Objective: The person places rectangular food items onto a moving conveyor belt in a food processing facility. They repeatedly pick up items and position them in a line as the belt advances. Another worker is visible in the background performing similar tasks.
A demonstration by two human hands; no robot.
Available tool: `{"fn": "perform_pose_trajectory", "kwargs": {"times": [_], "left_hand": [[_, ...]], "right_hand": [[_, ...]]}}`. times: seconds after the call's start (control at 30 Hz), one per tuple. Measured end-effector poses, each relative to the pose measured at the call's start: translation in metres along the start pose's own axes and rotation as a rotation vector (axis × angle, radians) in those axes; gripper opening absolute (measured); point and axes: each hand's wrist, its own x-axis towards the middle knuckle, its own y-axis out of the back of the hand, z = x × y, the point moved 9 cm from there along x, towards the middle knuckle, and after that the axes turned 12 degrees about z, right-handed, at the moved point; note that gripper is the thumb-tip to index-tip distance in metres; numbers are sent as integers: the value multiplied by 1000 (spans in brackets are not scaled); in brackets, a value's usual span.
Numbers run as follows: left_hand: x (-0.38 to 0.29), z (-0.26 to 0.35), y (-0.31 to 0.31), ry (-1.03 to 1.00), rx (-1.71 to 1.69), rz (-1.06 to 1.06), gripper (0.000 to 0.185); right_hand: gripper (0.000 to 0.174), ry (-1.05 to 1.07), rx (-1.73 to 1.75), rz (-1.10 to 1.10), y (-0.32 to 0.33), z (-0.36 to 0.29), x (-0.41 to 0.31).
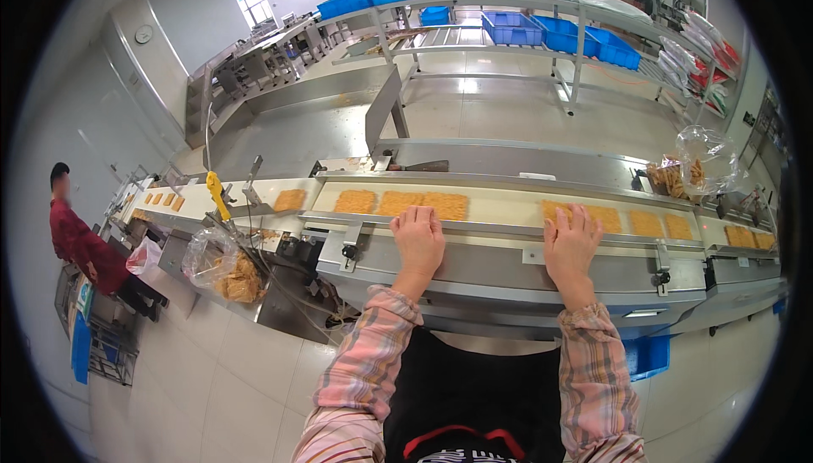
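Note:
Golden-brown, rough-surfaced square cakes that look like fried noodle blocks lie in a row on a white conveyor belt (505, 204) between metal side rails. My left hand (419, 244) rests at the near guide rail (489, 228), its bent fingers close together at the edge of a pair of cakes (444, 204); its fingertips' grip is unclear. Further right, my right hand (573, 247) reaches over the same rail with fingers spread above a cake (604, 218). Its fingers partly cover the neighbouring cake. More cakes (646, 224) lie to the right of this hand.
Clear bags of broken pieces sit at left (238, 275) and far right (683, 177). A yellow-handled device (218, 196) hangs by the belt. Beyond stands a roller rack (495, 47) with blue crates (511, 28). A person in red (89, 240) stands at left.

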Motion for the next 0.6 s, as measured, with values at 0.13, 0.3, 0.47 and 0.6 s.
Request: {"fn": "perform_pose_trajectory", "kwargs": {"times": [0.13, 0.3, 0.47, 0.6], "left_hand": [[0, 3, 0, -22, -3, 10, 7], [0, 0, 1, -8, 23, -32, 7], [4, -6, 4, 54, 44, 8, 6], [3, -8, 6, 75, 31, 5, 7]], "right_hand": [[35, 98, 295, -33, 0, -33, -3], [38, 262, 507, -126, -13, -112, -5], [43, 320, 512, -123, -23, -138, -4], [41, 347, 472, -181, -28, -127, -3]]}}
